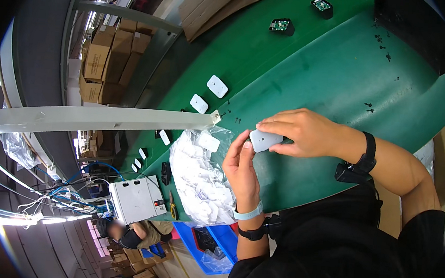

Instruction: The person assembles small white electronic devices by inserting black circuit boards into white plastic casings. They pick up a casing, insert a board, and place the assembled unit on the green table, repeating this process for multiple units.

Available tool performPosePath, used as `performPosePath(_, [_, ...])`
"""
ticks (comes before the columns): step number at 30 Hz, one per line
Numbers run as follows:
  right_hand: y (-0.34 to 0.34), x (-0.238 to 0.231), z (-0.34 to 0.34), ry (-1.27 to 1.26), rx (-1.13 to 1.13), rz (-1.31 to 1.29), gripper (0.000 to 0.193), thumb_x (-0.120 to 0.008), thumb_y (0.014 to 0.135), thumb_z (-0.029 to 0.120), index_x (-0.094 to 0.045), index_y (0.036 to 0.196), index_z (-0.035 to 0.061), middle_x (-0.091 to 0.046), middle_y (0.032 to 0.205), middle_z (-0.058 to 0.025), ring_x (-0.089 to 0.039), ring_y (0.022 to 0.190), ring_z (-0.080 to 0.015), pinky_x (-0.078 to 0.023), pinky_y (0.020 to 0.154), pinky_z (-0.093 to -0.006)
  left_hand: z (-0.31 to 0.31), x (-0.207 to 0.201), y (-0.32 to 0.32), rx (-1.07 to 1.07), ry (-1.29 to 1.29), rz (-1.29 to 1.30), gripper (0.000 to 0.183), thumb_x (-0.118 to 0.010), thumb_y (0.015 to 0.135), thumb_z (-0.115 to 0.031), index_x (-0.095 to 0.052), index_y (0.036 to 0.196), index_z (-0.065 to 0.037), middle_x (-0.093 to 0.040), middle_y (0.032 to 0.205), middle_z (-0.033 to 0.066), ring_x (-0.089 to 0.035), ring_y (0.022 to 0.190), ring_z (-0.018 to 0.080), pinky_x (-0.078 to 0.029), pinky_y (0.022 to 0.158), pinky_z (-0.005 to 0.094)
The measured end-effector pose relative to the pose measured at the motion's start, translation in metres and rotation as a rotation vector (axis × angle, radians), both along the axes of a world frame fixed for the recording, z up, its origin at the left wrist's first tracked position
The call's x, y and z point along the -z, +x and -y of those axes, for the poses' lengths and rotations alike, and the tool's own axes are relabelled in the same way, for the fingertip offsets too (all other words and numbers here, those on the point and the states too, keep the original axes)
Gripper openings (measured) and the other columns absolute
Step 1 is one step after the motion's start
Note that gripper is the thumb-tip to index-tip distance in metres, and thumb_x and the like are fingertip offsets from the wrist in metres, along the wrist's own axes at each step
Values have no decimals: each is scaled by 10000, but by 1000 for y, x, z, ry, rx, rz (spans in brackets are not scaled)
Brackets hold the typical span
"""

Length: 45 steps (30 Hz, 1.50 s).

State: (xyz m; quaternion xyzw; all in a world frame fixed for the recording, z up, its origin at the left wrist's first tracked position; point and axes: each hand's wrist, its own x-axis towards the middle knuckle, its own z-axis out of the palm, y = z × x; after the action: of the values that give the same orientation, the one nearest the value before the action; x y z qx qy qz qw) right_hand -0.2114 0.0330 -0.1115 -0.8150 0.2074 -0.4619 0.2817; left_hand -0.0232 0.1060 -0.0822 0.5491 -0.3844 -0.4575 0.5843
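Note:
Between my two hands is a white, rounded rectangular plastic cover (264,140) with small dark holes in its face. My left hand (242,173) pinches its left end between thumb and fingers. From the right, my right hand (302,133) closes on its other end, fingers along the far edge and thumb at the near side. A clear plastic bag full of white pieces (199,174) lies just left of my left hand, with one similar white cover (209,142) on top. Two more white covers, a nearer one (199,103) and a farther one (217,87), rest beyond the bag.
Small black screws (368,107) are scattered on the green mat (310,88). Two black housings with green circuit boards (282,26) stand farther back. A metal bar (104,119) crosses the left side. A white machine (136,200), yellow-handled pliers (173,207) and blue bins (193,246) are lower left.

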Motion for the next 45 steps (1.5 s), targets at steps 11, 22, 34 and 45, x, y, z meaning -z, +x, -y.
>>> performPosePath(11, [1, -8, 2, 286, -86, 195, 445, -846, 732, 102, -677, 1131, 5, -702, 1103, -140, -695, 958, -295, -566, 832, -377, -3, -2, -3, 102, -238, 281, 382, -617, 893, 109, -558, 1270, 86, -590, 1304, 213, -599, 1188, 256, -492, 1018, 371])
performPosePath(22, [0, -13, -2, 32, -12, 245, 420, -827, 750, 128, -673, 1121, 3, -683, 997, -128, -670, 862, -296, -555, 739, -361, -6, -6, 0, 181, -599, 700, 344, -611, 936, 47, -535, 1270, 73, -506, 1375, 276, -570, 1236, 384, -495, 1034, 491])
performPosePath(34, [-7, -5, 3, 470, -72, 70, 373, -793, 804, 130, -664, 1121, -17, -644, 846, -108, -628, 725, -210, -520, 657, -307, 6, -7, -18, 128, -194, 317, 395, -580, 961, 29, -477, 1342, 58, -598, 1321, 233, -607, 1180, 242, -488, 1005, 354])
performPosePath(45, [25, -2, 25, 764, -171, 65, 444, -720, 833, -28, -616, 1260, 31, -653, 977, -58, -622, 860, -127, -543, 787, -292, -8, -12, 10, 112, -220, 738, 433, -686, 931, -118, -518, 1295, 46, -521, 1376, 239, -621, 1134, 347, -547, 880, 383])
